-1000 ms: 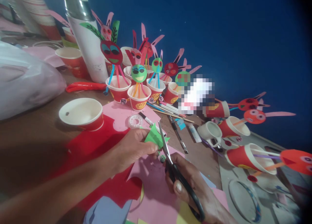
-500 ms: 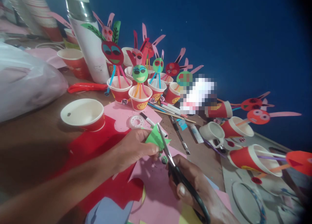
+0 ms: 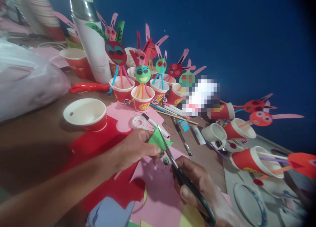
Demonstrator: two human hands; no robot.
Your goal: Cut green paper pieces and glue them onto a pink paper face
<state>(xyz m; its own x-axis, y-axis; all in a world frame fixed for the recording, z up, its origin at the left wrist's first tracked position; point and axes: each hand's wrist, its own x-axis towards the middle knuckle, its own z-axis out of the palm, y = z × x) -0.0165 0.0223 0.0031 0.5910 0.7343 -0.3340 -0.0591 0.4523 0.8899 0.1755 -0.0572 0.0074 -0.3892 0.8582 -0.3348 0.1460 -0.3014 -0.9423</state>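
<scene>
My left hand (image 3: 138, 146) pinches a small piece of green paper (image 3: 156, 138) between thumb and fingers, above the table. A pair of black-handled scissors (image 3: 182, 176) is in my right hand (image 3: 197, 184), its fingers wrapped round the handles. The silver blades cross the green paper along its right side, and a jagged point of paper sticks out beyond them. Beneath the hands lie a pink paper sheet (image 3: 155, 190) and red paper (image 3: 98, 161). A small round dark-green piece (image 3: 166, 160) rests on the pink sheet, close to the blades.
An open paper cup (image 3: 86, 113) stands to the left, near a plastic bag (image 3: 29, 78). Behind are several cups with paper-faced figures (image 3: 142, 74) and a white flask (image 3: 93, 49). Markers (image 3: 155, 125), a tape roll (image 3: 139, 122), a glue stick (image 3: 198, 135) and a mug (image 3: 214, 134) lie beyond the hands.
The scissors and my right hand have shifted slightly against the green paper, the blades appearing closer together. My left hand keeps its pinch. The whole view has moved a little.
</scene>
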